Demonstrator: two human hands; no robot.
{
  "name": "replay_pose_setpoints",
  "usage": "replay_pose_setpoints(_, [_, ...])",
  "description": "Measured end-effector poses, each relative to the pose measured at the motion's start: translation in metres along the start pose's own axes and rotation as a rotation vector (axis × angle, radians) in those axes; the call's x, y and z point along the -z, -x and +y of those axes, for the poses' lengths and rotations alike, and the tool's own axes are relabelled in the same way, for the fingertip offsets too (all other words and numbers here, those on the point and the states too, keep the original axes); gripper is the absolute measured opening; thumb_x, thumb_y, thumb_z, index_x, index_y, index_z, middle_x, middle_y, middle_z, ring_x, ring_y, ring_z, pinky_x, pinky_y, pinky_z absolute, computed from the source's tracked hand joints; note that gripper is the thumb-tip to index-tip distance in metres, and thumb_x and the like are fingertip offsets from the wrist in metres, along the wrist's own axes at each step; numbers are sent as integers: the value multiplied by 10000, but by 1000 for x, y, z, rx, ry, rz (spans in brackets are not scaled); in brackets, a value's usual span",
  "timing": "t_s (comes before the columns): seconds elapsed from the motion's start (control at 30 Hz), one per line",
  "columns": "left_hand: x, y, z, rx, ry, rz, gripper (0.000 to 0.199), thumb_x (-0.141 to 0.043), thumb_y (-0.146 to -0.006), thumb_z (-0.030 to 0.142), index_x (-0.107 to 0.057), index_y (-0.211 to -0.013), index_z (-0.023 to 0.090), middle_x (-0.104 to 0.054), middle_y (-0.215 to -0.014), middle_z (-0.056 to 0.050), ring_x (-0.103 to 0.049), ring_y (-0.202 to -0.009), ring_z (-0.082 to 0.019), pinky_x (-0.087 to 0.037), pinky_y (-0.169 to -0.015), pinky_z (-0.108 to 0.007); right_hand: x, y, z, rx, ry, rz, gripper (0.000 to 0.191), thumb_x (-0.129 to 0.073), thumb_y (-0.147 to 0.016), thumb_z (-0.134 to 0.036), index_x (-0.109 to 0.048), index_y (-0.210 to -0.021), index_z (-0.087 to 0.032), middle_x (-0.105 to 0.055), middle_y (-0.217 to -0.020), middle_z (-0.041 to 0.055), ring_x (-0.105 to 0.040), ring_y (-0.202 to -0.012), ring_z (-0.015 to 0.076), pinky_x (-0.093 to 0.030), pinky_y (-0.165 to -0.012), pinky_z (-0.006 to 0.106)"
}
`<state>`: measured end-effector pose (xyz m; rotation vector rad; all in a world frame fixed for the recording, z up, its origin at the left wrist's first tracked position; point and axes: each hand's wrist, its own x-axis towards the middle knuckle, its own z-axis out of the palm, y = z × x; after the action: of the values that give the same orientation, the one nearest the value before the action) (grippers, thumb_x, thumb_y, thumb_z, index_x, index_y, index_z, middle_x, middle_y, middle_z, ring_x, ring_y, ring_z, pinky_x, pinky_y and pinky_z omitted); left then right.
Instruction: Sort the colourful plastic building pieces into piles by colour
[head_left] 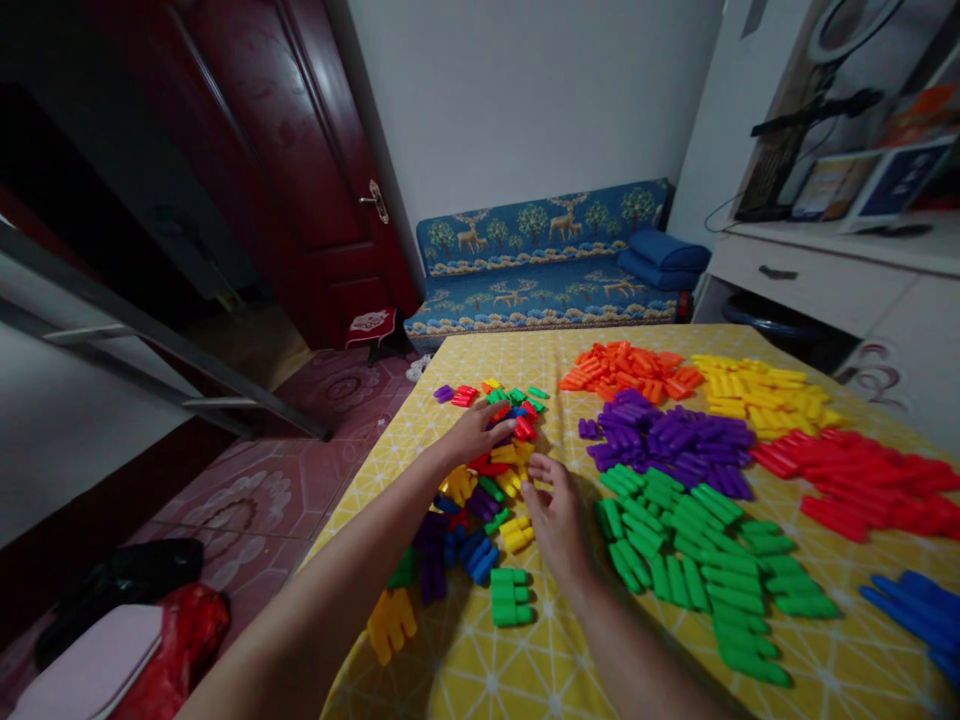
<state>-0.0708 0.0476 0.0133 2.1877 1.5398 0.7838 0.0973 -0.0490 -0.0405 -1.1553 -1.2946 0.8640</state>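
Observation:
A mixed pile of plastic building blocks, among them yellow blocks (517, 534), blue blocks (477, 556) and a green block (511, 597), lies on the left part of the table. My left hand (477, 436) reaches over this pile, palm down, its fingers stretched toward red blocks (526, 428). Beside the pile's right edge is my right hand (556, 512), loosely curved with thumb and fingers apart, close to the yellow pieces. Nothing shows in its grasp. Part of the pile is hidden under my left hand and forearm.
Sorted heaps lie to the right: orange blocks (630, 370), yellow blocks (765, 395), purple blocks (671, 440), red blocks (874, 480), green blocks (705, 560) and blue blocks (919, 610). A yellow patterned cloth (517, 670) covers the table. Behind stands a blue sofa (540, 285).

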Motion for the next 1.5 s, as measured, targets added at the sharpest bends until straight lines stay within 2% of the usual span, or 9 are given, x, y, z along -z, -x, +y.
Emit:
replay_pose_setpoints(0.13, [18, -20, -21, 86, -39, 277, 364, -482, -923, 399, -714, -1079, 165, -712, -1110, -122, -643, -1064, -253, -482, -966, -366, -1, 1, 0, -7, 7, 0, 311, -557, -823, -311, -591, -1111, -200, -654, -1069, 109, -641, -980, 231, -569, -762, 360])
replay_pose_setpoints(0.23, [21, -35, -53, 287, -131, 439, 439, -566, -869, 367, -627, -1233, 130, -611, -1280, -173, -566, -1189, -282, -417, -1039, -392, -2, 0, 0, -18, 15, 7, 321, -555, -824, -310, -589, -1123, -198, -651, -1078, 112, -637, -991, 233, -568, -749, 352])
replay_pose_setpoints(0.4, [6, -54, -77, 401, 2, 239, 539, -545, -863, 453, -600, -1245, 76, -600, -1306, -193, -498, -1275, -329, -356, -1084, -457, -2, -1, -1, -15, 32, 13, 335, -536, -838, -327, -591, -1135, -180, -656, -1061, 116, -639, -975, 228, -563, -736, 344])
replay_pose_setpoints(0.6, [1, -54, -39, 202, 219, -62, 611, -503, -832, 639, -675, -1199, 182, -692, -1222, -50, -632, -1126, -254, -484, -974, -328, 3, -3, -5, -25, 42, -11, 345, -545, -824, -346, -594, -1114, -166, -663, -1061, 124, -646, -958, 227, -555, -705, 326])
replay_pose_setpoints(0.77, [37, -2, -22, 218, 342, -132, 821, -567, -735, 743, -597, -1312, 159, -583, -1367, -113, -544, -1259, -329, -412, -1076, -433, 5, -4, -6, -33, 31, -6, 374, -532, -812, -360, -586, -1119, -152, -669, -1064, 137, -647, -967, 234, -550, -722, 339])
replay_pose_setpoints(0.97, [92, 143, -36, 308, 368, -117, 869, -594, -759, 702, -403, -1464, 230, -423, -1502, -129, -381, -1396, -335, -354, -1113, -508, 4, -5, -4, -1, 26, -14, 376, -550, -813, -386, -591, -1109, -157, -669, -1067, 134, -650, -957, 234, -549, -732, 345])
replay_pose_setpoints(1.17, [77, 262, -29, 117, 74, -170, 1168, -767, -624, 629, -95, -1539, 356, -135, -1622, -103, -169, -1471, -366, -232, -1139, -611, 1, -1, -3, 14, -3, 20, 434, -511, -865, -509, -597, -1114, -164, -654, -1107, 143, -631, -985, 241, -538, -792, 371])
replay_pose_setpoints(1.3, [34, 258, -12, 104, -133, 36, 1236, -800, -606, 596, -47, -1549, 329, -86, -1626, -141, -115, -1472, -411, -217, -1141, -630, 4, -2, -4, 96, 40, 31, 437, -462, -898, -521, -612, -1115, -173, -636, -1167, 144, -589, -1094, 255, -495, -928, 430])
replay_pose_setpoints(1.5, [5, 190, 6, 77, -60, 81, 1062, -717, -716, 597, -142, -1549, 275, 3, -1629, -137, -87, -1488, -369, -284, -1159, -527, 7, -6, 0, 165, 168, 39, 541, -401, -910, -555, -596, -1239, -172, -526, -1371, 163, -443, -1313, 291, -353, -1098, 516])
